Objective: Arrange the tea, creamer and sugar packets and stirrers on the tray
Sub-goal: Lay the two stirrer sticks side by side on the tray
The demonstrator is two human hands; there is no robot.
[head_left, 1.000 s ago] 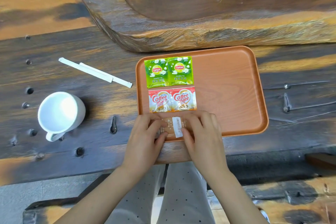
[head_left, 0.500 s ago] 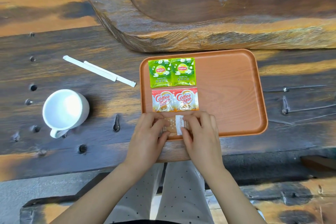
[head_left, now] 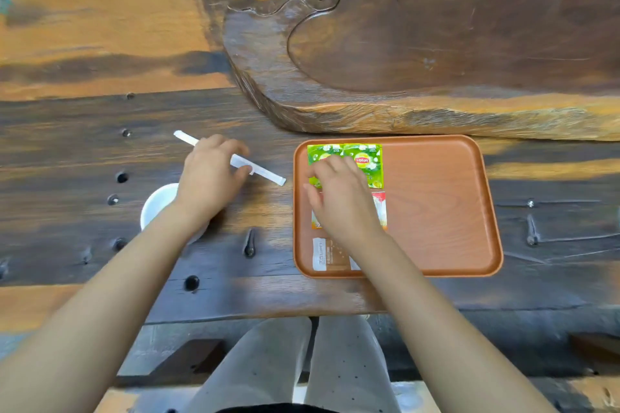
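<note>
An orange tray (head_left: 439, 208) lies on the dark wooden table. Along its left side sit two green Lipton tea packets (head_left: 367, 161), red-and-white creamer packets (head_left: 380, 209) below them, and brown sugar packets (head_left: 323, 255) nearest me. My right hand (head_left: 339, 201) hovers over the tea and creamer packets with fingers apart, hiding most of the creamer. Left of the tray, my left hand (head_left: 213, 174) curls over two white paper-wrapped stirrers (head_left: 265, 174), thumb and fingers pinched on them; their ends stick out on both sides.
A white cup (head_left: 157, 203) stands on the table under my left wrist. A thick carved wooden slab (head_left: 436, 54) rises just behind the tray. The tray's right half is bare. The table edge runs close in front of my knees.
Both hands have left the sugar packets, which now lie flat on the tray. My left hand has reached out left onto the stirrers. My right hand has moved up over the creamer and tea.
</note>
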